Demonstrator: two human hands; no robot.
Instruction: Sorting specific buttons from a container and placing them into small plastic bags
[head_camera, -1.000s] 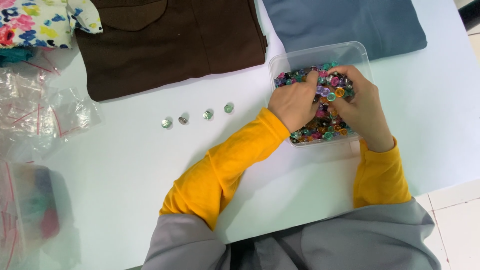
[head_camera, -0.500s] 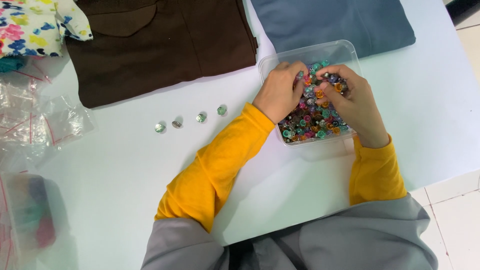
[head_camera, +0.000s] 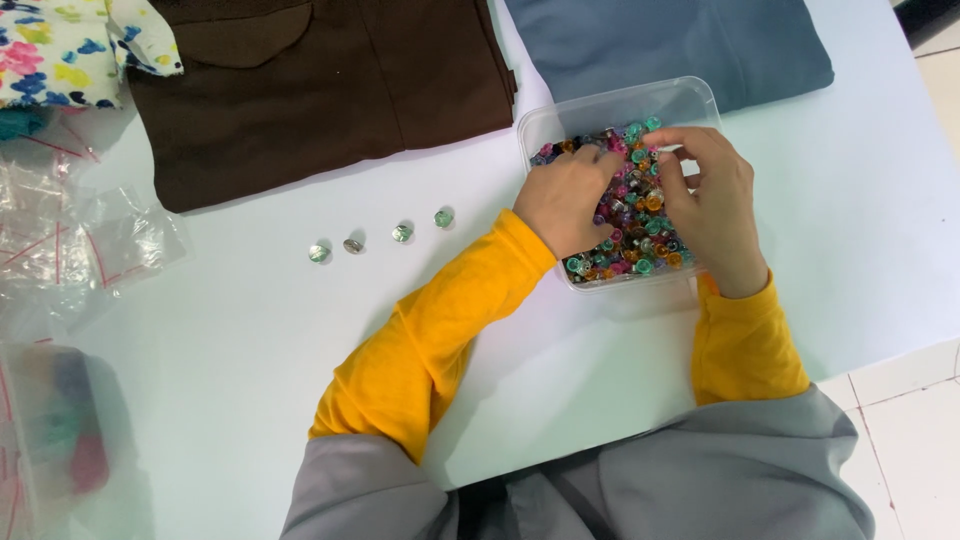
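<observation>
Nearest to the camera, grey cloth (head_camera: 640, 480) and two yellow sleeves (head_camera: 440, 340) were seen, reaching up over the white table (head_camera: 240, 400).

The clear plastic box (head_camera: 600, 105) was taken as the landmark. It was set on the table, and it was filled with small shiny beads (head_camera: 630, 250) in green, pink, orange and purple. Both hands were held inside the box, on top of the beads. The left hand (head_camera: 568, 195) was laid palm down with its fingers curled into the pile. The right hand (head_camera: 712, 210) was bent over the beads too, with its fingertips (head_camera: 662, 160) drawn close together. Whether a bead was pinched by either hand could not be told.

To the left of the box, four small round beads (head_camera: 375, 238) were laid in a row on the table, each one apart from the next. Much further left of the box, clear little bags (head_camera: 70, 240) were piled at the table's edge.

Beyond the box, a folded blue-grey cloth (head_camera: 670, 40) was spread out, with the box just touching its near edge. Up and to the left of the box, a folded brown cloth (head_camera: 320, 90) was laid flat. Further left again, a flowery cloth (head_camera: 60, 50) was seen in the corner.
</observation>
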